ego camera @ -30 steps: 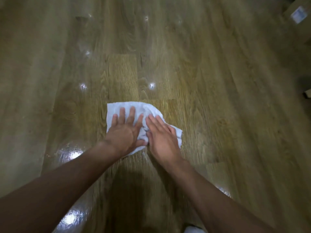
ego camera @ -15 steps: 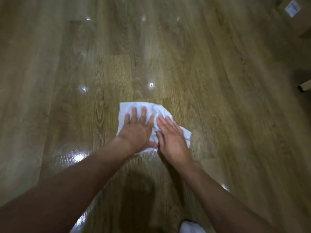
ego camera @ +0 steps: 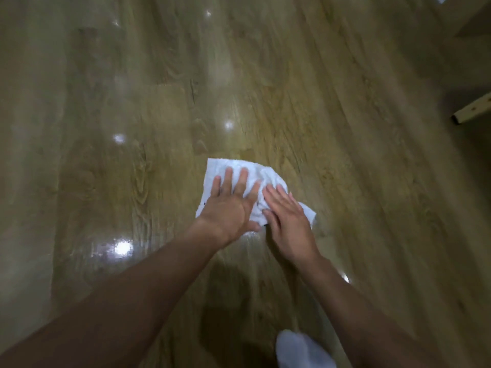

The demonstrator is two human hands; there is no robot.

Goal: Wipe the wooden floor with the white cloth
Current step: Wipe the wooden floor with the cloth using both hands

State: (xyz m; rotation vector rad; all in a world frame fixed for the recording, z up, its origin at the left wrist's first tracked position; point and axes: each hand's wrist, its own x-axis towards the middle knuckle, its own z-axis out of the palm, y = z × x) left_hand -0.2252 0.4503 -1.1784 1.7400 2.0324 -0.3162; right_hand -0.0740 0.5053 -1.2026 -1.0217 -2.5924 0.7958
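A crumpled white cloth lies on the glossy wooden floor, a little right of the view's middle. My left hand lies flat on the cloth's left half, fingers spread and pointing away from me. My right hand presses flat on the cloth's right half, right beside the left hand. Both palms hold the cloth down against the boards. The cloth's near edge is hidden under my hands.
A light wooden furniture leg pokes in at the right edge. A cardboard box sits in the top right corner. My white-socked foot shows at the bottom. Wet, shiny patches reflect lights left of my arms.
Both hands have slid the cloth to the right across the floor, staying flat on it. The furniture leg has come further into view at the right.
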